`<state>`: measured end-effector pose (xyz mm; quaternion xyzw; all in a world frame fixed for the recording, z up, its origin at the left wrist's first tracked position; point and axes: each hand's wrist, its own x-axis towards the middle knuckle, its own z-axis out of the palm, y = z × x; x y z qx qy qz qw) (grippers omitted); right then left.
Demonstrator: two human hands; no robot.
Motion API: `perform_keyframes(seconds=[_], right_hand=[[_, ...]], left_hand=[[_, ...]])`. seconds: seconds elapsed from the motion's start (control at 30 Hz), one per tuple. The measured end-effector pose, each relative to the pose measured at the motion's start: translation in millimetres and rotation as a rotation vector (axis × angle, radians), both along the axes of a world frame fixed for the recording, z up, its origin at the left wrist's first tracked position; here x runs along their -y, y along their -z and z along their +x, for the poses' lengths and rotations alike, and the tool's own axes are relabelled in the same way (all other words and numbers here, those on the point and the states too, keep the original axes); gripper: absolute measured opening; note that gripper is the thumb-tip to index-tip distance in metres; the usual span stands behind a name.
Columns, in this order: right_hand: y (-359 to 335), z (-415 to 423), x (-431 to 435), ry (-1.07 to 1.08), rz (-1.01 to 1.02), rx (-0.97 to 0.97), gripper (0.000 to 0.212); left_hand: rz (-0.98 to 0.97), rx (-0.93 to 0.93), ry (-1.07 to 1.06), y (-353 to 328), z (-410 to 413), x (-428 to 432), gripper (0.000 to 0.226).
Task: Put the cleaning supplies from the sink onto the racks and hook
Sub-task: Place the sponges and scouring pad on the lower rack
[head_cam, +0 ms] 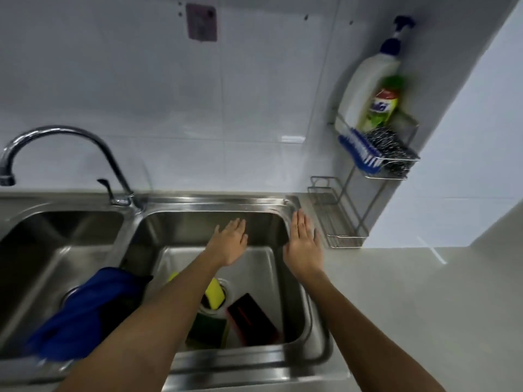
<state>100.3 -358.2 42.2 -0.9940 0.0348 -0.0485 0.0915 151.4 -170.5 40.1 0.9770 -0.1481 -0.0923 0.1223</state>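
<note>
Sponges lie on the floor of the right sink basin [285, 219], below and behind both my hands: a yellow sponge [214, 294] standing over the drain, a green-and-yellow sponge [208, 325] just nearer me, and a dark red block [252, 316] beside them to the right, its long axis slanting from the drain toward the basin's near right corner; a blue cloth [85, 309] drapes over the divider between the two basins, to the left. My left hand [230, 244] hovers flat over the far part of the basin, fingers spread and holding nothing; my right hand [304, 247] is likewise flat and empty, fingers loosely together, over the basin's right rim. So everything still to lift sits toward my body from the fingertips, and I judge the left hand nearer the sponges and the cloth, the right nearer the red block. The wire rack [339, 219] stands just right of the sink, its lower tier bare; the upper tier [396, 162] already holds a blue brush [358, 149], steel wool [390, 147] and two bottles [368, 89]; a hook plate [201, 22] sits high on the tiles.
</note>
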Motion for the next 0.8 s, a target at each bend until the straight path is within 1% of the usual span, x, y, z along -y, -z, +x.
perform_keyframes(seconds=[0.1,0.23,0.33,0.4,0.53,0.67,0.77,0.8], right_hand=[[40.5,-9.1,-17.9,-0.051,0.032,-0.164,0.073],[79.8,-15.5,-36.1,-0.099,0.065,-0.373,0.074],[101.1,-18.5,-47.4,-0.141,0.091,-0.459,0.073],[114.6,-19.0,-56.2,-0.167,0.091,-0.496,0.070],[139.4,-17.4,-76.0,-0.252,0.061,-0.562,0.061],[162.0,-13.1,-98.4,-0.261,0.098,-0.554,0.048],[172.9,-6.9,-113.4,-0.296,0.071,-0.536,0.042],[176.1,-6.3,-117.7,-0.337,0.043,-0.527,0.042]], left_hand=[[0.042,-0.085,-0.055,36.7,-12.6,-29.6,0.055],[0.083,-0.249,-0.116,80.4,-32.4,-57.4,0.057],[0.135,-0.362,-0.144,107.4,-47.0,-68.8,0.057],[0.153,-0.402,-0.153,122.7,-56.0,-74.3,0.057],[0.187,-0.441,-0.258,145.2,-69.2,-84.8,0.061],[0.194,-0.439,-0.324,164.5,-77.5,-95.5,0.051],[0.163,-0.321,-0.435,170.0,-72.4,-99.6,0.036],[0.156,-0.275,-0.475,170.0,-66.9,-101.6,0.036]])
